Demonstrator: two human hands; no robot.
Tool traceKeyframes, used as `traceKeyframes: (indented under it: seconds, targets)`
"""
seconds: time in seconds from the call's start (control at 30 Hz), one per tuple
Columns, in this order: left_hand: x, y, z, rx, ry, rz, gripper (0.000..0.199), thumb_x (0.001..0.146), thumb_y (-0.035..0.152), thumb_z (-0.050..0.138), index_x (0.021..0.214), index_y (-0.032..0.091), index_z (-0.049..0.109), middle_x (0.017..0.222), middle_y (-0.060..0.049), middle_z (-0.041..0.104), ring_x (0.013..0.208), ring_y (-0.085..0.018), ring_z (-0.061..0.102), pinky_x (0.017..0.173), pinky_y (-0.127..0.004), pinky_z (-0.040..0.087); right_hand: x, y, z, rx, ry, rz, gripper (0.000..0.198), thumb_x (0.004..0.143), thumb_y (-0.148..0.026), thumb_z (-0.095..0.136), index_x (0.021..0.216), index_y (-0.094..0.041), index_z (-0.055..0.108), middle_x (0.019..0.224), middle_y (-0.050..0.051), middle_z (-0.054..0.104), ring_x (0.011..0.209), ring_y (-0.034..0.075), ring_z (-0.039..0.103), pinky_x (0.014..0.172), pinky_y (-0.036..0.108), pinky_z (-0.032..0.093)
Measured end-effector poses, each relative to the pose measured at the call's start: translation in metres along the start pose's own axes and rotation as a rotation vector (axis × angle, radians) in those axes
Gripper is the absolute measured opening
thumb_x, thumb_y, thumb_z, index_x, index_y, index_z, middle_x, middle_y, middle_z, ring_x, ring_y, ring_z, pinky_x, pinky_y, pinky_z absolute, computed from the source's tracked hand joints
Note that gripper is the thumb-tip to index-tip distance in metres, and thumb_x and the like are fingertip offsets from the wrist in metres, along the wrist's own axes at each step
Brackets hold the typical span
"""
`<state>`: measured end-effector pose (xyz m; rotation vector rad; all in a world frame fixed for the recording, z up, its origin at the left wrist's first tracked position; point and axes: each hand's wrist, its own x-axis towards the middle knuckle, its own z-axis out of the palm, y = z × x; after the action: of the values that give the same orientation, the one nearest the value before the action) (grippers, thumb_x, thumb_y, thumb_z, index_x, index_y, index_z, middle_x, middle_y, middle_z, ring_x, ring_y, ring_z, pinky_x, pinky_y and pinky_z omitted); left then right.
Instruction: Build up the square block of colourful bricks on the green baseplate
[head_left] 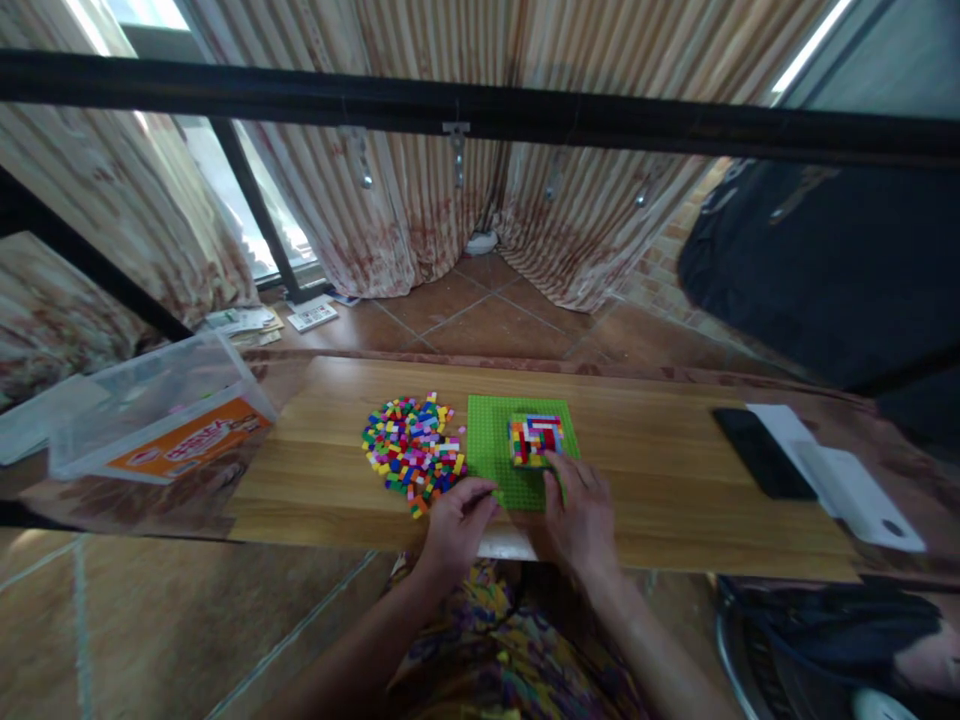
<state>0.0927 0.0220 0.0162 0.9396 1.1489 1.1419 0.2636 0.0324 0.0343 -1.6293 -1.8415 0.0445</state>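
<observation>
A block model of multicoloured toy bricks [534, 440] stands on a green studded baseplate [489, 440]. At the model's near right corner is my right hand [585, 508], its index fingertip on the top and its thumb low by the near side. My left hand [459, 515] is closed in a pinch over the baseplate's near left edge. A small yellow-green brick [496, 494] shows at its fingertips, partly hidden. Just beyond that hand, left of the baseplate, lies a loose heap of small coloured toy bricks [414, 450].
The wooden table [660, 470] carries a dark phone-like slab [763, 452] and white flat items [862, 490] at its right end. Off the left end sits a clear plastic bin [157, 400] with an orange label. A dark bar [480, 115] crosses the view beyond the table.
</observation>
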Motion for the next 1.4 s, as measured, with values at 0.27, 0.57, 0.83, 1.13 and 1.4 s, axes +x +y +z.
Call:
traceKeyframes:
  seconds: [0.27, 0.57, 0.83, 1.13, 1.4]
  targets:
    - [0.001, -0.001, -0.002, 0.083, -0.045, 0.099, 0.015, 0.081, 0.026, 0.065, 0.091, 0.016, 0.068, 0.089, -0.005, 0.073, 0.084, -0.016, 0.068, 0.078, -0.026, 0.056, -0.022, -0.037, 0.002, 0.332, -0.180, 0.090, 0.024, 0.096, -0.030, 0.052, 0.109, -0.022, 0.070, 0.103, 0.007, 0.073, 0.098, 0.023, 0.065, 0.089, 0.040, 0.049]
    - [-0.002, -0.004, -0.003, 0.199, -0.074, 0.157, 0.015, 0.085, 0.024, 0.061, 0.096, 0.016, 0.067, 0.093, -0.007, 0.073, 0.089, -0.018, 0.070, 0.082, -0.028, 0.057, -0.018, -0.033, 0.001, 0.348, -0.221, 0.108, 0.017, 0.094, -0.025, 0.053, 0.093, -0.024, 0.071, 0.093, 0.004, 0.073, 0.091, 0.022, 0.065, 0.085, 0.037, 0.048]
    - [-0.006, -0.005, -0.005, 0.304, -0.134, 0.217, 0.016, 0.090, 0.025, 0.056, 0.099, 0.017, 0.066, 0.092, -0.006, 0.070, 0.084, -0.017, 0.069, 0.077, -0.027, 0.057, 0.008, 0.008, -0.006, 0.278, 0.066, 0.098, 0.016, 0.093, -0.030, 0.055, 0.093, -0.023, 0.070, 0.097, 0.007, 0.069, 0.095, 0.022, 0.063, 0.087, 0.038, 0.049]
    - [-0.007, 0.000, -0.005, 0.391, -0.127, 0.215, 0.016, 0.090, 0.022, 0.054, 0.098, 0.017, 0.067, 0.086, -0.004, 0.070, 0.078, -0.015, 0.067, 0.072, -0.024, 0.053, 0.027, 0.032, 0.006, 0.206, 0.079, 0.056, 0.020, 0.091, -0.034, 0.058, 0.088, -0.024, 0.075, 0.110, 0.009, 0.064, 0.104, 0.025, 0.057, 0.092, 0.044, 0.045]
    - [-0.009, 0.006, -0.003, 0.452, -0.108, 0.222, 0.014, 0.088, 0.020, 0.055, 0.093, 0.018, 0.068, 0.083, -0.003, 0.071, 0.075, -0.015, 0.065, 0.070, -0.024, 0.051, 0.031, 0.037, 0.015, 0.406, 0.036, 0.200, 0.015, 0.083, -0.037, 0.066, 0.081, -0.026, 0.077, 0.114, 0.008, 0.063, 0.108, 0.024, 0.057, 0.099, 0.047, 0.043]
